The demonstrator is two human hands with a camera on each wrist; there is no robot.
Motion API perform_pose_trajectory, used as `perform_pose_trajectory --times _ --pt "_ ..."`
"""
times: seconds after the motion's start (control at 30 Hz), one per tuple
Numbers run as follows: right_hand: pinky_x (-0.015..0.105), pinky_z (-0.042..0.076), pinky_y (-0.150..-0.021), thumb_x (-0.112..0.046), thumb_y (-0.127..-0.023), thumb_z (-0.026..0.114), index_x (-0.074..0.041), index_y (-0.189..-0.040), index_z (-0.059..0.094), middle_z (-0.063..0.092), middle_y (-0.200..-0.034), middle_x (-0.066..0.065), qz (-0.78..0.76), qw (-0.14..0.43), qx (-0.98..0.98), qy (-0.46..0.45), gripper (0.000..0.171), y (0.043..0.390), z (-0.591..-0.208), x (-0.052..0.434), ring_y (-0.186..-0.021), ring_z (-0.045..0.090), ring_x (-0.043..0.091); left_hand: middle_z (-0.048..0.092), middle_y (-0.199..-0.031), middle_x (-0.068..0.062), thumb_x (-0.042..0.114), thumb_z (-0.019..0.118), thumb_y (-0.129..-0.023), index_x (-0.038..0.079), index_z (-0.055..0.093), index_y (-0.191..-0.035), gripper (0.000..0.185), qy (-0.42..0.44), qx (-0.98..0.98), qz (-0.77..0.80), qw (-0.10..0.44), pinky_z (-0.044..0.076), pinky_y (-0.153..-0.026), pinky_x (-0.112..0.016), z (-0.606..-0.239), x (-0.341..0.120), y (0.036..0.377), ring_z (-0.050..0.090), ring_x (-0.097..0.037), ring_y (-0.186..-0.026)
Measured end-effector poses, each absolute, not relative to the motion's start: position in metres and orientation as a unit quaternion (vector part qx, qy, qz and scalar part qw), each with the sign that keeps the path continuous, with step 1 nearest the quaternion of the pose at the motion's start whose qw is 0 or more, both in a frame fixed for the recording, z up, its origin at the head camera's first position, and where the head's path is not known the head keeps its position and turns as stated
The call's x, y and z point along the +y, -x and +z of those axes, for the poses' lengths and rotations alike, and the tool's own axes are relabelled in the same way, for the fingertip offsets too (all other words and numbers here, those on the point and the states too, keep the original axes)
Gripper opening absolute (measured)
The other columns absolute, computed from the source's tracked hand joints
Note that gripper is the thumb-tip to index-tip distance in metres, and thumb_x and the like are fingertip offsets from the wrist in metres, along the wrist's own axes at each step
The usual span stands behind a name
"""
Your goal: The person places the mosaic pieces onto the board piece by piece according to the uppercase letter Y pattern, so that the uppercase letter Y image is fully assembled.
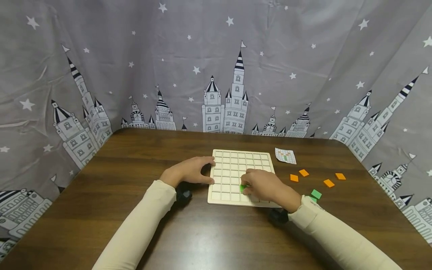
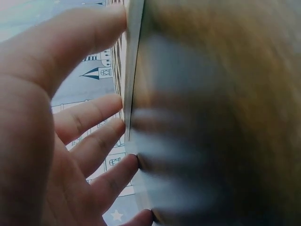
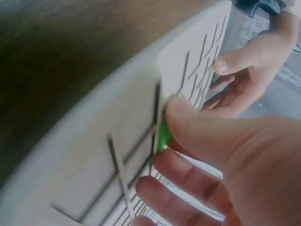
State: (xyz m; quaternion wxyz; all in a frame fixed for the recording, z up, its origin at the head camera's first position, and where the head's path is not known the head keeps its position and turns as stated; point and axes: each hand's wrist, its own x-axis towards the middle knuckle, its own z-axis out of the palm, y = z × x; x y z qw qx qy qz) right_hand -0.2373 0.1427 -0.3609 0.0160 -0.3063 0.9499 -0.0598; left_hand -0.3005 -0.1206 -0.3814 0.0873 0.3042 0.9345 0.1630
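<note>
A pale wooden grid board (image 1: 236,165) lies flat on the brown table. My left hand (image 1: 207,171) rests against the board's left edge, thumb and straight fingers touching the rim (image 2: 133,61). My right hand (image 1: 248,185) lies over the board's lower right part and pinches a small green tile (image 1: 243,187) between thumb and fingers. In the right wrist view the green tile (image 3: 163,135) sits at a grid cell of the board (image 3: 117,122), under my thumb. Whether it is seated in the cell I cannot tell.
To the right of the board lie several loose orange tiles (image 1: 303,173) and a green tile (image 1: 316,194). A small patterned card (image 1: 285,155) lies by the board's far right corner. A grey curtain printed with castles surrounds the table (image 1: 135,157).
</note>
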Motion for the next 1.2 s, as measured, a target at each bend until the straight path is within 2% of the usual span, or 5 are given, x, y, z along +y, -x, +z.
perform_pose_trajectory --times 0.17,0.33,0.63,0.93,1.2 --pt "0.024 0.04 -0.056 -0.024 -0.078 0.071 -0.022 -0.082 0.064 0.056 -0.082 -0.007 -0.062 -0.01 0.949 0.308 0.008 0.24 -0.366 0.145 -0.067 0.047 0.007 0.036 -0.146 -0.004 0.05 0.066 -0.076 0.018 0.048 -0.128 0.065 -0.293 0.938 0.16 0.09 0.031 -0.11 -0.037 -0.381 -0.12 0.301 0.036 -0.021 -0.133" --pt "0.022 0.041 -0.059 -0.018 -0.078 0.071 -0.019 -0.08 0.064 0.056 -0.081 -0.005 -0.065 -0.035 0.94 0.334 0.007 0.24 -0.367 0.147 -0.068 0.047 0.007 0.035 -0.147 -0.003 0.051 0.066 -0.076 0.019 0.047 -0.128 0.064 -0.287 0.94 0.162 0.091 0.031 -0.109 -0.037 -0.381 -0.118 0.301 0.036 -0.02 -0.133" --pt "0.023 0.039 -0.057 -0.022 -0.078 0.07 -0.02 -0.082 0.063 0.053 -0.081 -0.007 -0.072 -0.021 0.944 0.322 0.009 0.24 -0.368 0.147 -0.069 0.046 0.008 0.033 -0.148 -0.005 0.047 0.066 -0.077 0.017 0.047 -0.129 0.063 -0.292 0.937 0.166 0.096 0.029 -0.111 -0.038 -0.381 -0.118 0.302 0.034 -0.022 -0.135" --pt "0.024 0.044 -0.061 -0.023 -0.08 0.069 -0.021 -0.088 0.064 0.057 -0.087 -0.008 -0.072 -0.03 0.945 0.317 0.01 0.239 -0.373 0.149 -0.077 0.053 0.007 0.036 -0.146 -0.009 0.043 0.068 -0.077 0.014 0.047 -0.128 0.062 -0.299 0.932 0.182 0.091 0.03 -0.11 -0.04 -0.38 -0.118 0.299 0.035 -0.024 -0.133" --pt "0.021 0.041 -0.057 -0.022 -0.079 0.067 -0.022 -0.083 0.065 0.056 -0.083 -0.008 -0.068 -0.056 0.943 0.322 0.005 0.236 -0.374 0.15 -0.07 0.048 0.005 0.036 -0.146 -0.008 0.042 0.068 -0.077 0.014 0.048 -0.128 0.062 -0.302 0.931 0.185 0.087 0.03 -0.11 -0.04 -0.381 -0.117 0.3 0.036 -0.024 -0.133"
